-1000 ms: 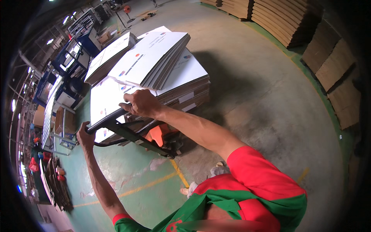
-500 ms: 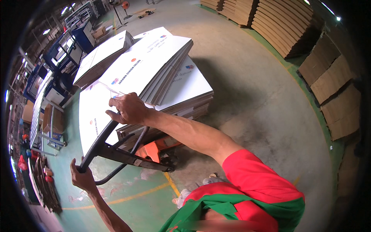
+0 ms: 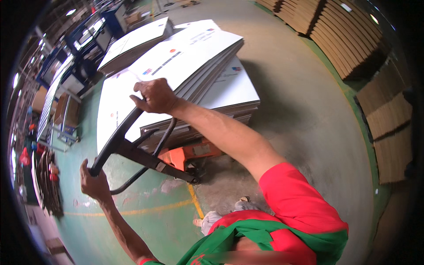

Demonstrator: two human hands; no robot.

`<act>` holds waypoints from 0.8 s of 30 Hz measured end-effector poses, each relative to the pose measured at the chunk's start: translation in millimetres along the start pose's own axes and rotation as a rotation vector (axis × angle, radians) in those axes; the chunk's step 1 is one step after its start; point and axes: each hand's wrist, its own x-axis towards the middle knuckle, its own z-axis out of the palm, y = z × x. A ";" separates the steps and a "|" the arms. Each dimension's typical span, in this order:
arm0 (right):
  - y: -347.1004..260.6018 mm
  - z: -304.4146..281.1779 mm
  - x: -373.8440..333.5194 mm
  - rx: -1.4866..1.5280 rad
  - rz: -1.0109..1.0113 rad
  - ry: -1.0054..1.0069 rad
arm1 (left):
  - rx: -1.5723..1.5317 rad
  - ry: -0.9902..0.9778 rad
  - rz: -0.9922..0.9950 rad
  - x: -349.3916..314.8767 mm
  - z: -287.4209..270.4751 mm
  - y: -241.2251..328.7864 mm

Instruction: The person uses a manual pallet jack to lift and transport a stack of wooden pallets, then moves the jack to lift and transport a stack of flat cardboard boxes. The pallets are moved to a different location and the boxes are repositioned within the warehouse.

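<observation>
My left hand (image 3: 94, 184) is closed round the lower end of a black pallet jack handle (image 3: 115, 142). At the handle's upper end, my right hand (image 3: 157, 95) grips it with the arm stretched across in front of me. A dark shaft with a curved bar runs from the handle down to the orange pallet jack body (image 3: 176, 158). Beyond it stands a large load of flat white cardboard sheets (image 3: 181, 55), in several piles with brown edges and small printed marks. The nearer upper pile lies skewed, its sheets fanned out. The jack's forks are hidden beneath the load.
Tall stacks of brown cardboard (image 3: 349, 39) line the right side, with more brown stacks (image 3: 382, 110) nearer. Blue machines (image 3: 90, 33) and a roller conveyor (image 3: 55, 99) stand at the left. Cardboard scraps (image 3: 46, 185) lean at the lower left. Yellow lines (image 3: 137, 212) mark the green floor.
The load and the brown stacks now sit farther right in view. Both hands keep their hold on the handle, which appears slightly higher at its lower end.
</observation>
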 end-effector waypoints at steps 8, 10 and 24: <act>62.8 48.4 -47.7 -0.013 -0.064 0.093 | 0.035 0.006 -0.006 -36.2 86.7 -9.6; 87.2 7.5 -81.1 0.016 -0.092 0.122 | 0.109 -0.030 -0.039 -66.5 78.3 45.3; 238.5 -23.0 -192.3 -0.027 -0.011 0.033 | 0.372 0.009 -0.026 -147.5 200.6 152.2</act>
